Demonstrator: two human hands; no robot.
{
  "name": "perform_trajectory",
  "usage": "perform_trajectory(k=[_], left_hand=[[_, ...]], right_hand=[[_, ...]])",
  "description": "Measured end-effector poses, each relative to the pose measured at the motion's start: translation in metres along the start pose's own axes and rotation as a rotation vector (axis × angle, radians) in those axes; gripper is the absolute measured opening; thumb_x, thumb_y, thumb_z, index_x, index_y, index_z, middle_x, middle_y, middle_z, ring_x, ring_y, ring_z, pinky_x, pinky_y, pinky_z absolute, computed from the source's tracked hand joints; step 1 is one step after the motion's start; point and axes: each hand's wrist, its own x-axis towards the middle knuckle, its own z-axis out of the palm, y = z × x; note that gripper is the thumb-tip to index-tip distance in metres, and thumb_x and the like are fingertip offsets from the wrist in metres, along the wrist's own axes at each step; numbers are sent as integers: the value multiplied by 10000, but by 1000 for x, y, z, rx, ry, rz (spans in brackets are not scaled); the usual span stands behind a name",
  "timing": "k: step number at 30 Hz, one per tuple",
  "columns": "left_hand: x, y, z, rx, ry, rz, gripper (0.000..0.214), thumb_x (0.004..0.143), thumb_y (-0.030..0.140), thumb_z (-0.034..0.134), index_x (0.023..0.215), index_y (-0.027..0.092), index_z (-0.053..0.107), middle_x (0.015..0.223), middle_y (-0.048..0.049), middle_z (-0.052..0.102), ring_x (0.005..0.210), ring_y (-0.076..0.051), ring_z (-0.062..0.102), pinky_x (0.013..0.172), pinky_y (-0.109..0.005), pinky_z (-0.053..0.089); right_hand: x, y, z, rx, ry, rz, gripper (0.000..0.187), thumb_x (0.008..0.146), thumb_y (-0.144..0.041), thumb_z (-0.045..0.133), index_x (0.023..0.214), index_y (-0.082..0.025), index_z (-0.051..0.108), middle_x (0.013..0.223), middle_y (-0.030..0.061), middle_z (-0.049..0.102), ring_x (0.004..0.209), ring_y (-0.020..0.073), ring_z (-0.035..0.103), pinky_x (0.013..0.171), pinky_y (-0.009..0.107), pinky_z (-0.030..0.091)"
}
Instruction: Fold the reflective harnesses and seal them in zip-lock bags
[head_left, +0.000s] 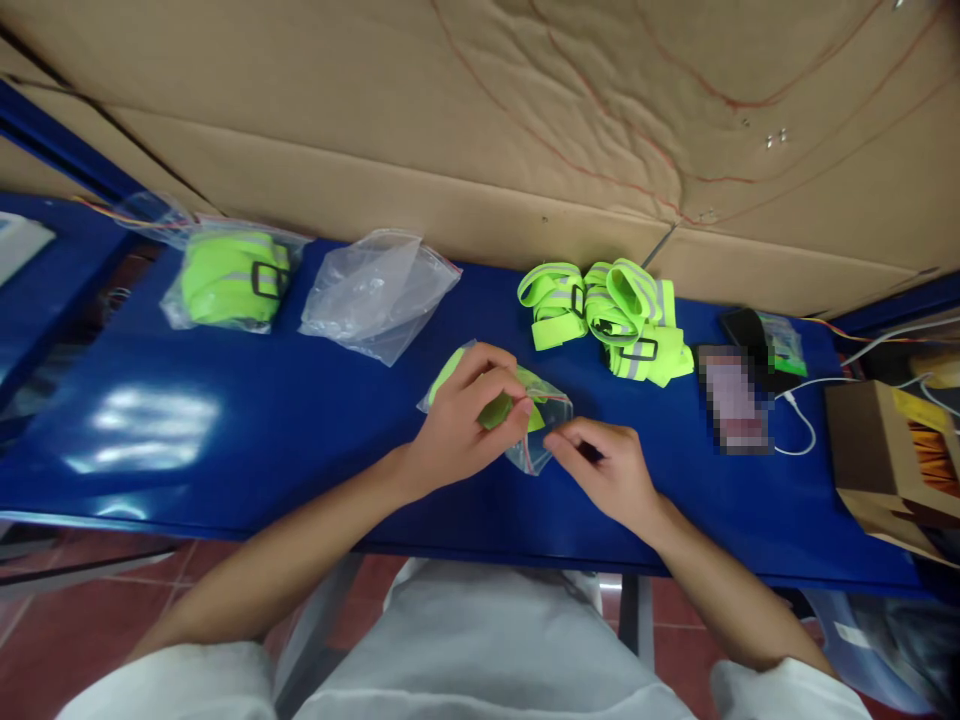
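Note:
On the blue table [247, 440] lies a small clear zip bag [551, 415] with a neon yellow-green reflective band folded inside it. My left hand [465, 425] is closed over the bag and the band, fingers curled on top. My right hand [607, 470] pinches the bag's open edge at its right corner. A loose pile of several neon bands with black buckles [607, 315] sits just beyond, to the right.
An empty clear bag [375, 290] and a filled bag with a band [229, 280] lie at the back left. A phone [731, 400] with a white cable, a dark device [750, 330] and a cardboard box [885, 460] stand at the right. Cardboard sheets [525, 120] line the back.

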Motion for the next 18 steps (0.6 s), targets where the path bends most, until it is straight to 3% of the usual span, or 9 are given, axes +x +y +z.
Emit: perform_trajectory(k=[2, 4, 8, 10, 14, 16, 18], left_hand=[[5, -4, -7, -30, -105, -54, 46, 1000, 223, 625, 972, 190, 639, 1060, -56, 614, 1009, -149, 623, 914, -294, 514], [9, -15, -15, -2, -177, -110, 109, 1023, 277, 596, 1054, 193, 657, 1137, -72, 645, 1100, -172, 638, 1000, -320, 505], [10, -47, -18, 292, -148, -344, 216, 1010, 338, 567, 1075, 163, 676, 1113, -107, 667, 1113, -256, 636, 1059, -446, 482], [7, -59, -12, 323, -186, -410, 237, 1010, 351, 552, 1059, 160, 683, 1100, -107, 669, 1082, -263, 630, 1055, -474, 479], [4, -57, -1, 214, -134, -372, 193, 1020, 284, 513, 1030, 165, 665, 1087, -95, 628, 1069, -232, 617, 1035, -441, 493], [4, -48, 3, 168, -51, -331, 169, 1022, 258, 513, 1023, 164, 653, 1108, -100, 601, 1081, -219, 612, 1020, -418, 503], [3, -39, 5, 132, 6, -288, 158, 1031, 257, 516, 1025, 175, 651, 1130, -100, 599, 1103, -212, 609, 1035, -414, 504]], right_hand=[[-1, -2, 1, 19, -51, -25, 119, 998, -297, 666, 955, -213, 738, 791, -16, 733, 652, 87, 640, 635, 203, 479], [0, 0, 2, -12, -46, -2, 130, 985, -326, 689, 1002, -213, 750, 813, 1, 751, 658, 103, 654, 646, 220, 499], [3, 12, 0, 82, -133, 137, 210, 1008, -386, 636, 1076, -211, 729, 847, 24, 740, 655, 115, 657, 613, 228, 527], [3, 18, -2, 165, -178, 246, 250, 1027, -410, 584, 1102, -209, 714, 821, 22, 722, 611, 113, 655, 568, 225, 543], [5, 25, -2, 289, -165, 478, 351, 885, -505, 756, 1052, -198, 712, 881, 27, 724, 549, 116, 646, 443, 227, 552], [6, 27, -2, 371, -153, 525, 432, 809, -508, 825, 1081, -192, 712, 993, 49, 733, 598, 130, 670, 451, 251, 584], [8, 28, -2, 436, -137, 541, 504, 788, -493, 843, 1165, -191, 699, 978, 44, 729, 639, 145, 682, 486, 271, 607]])
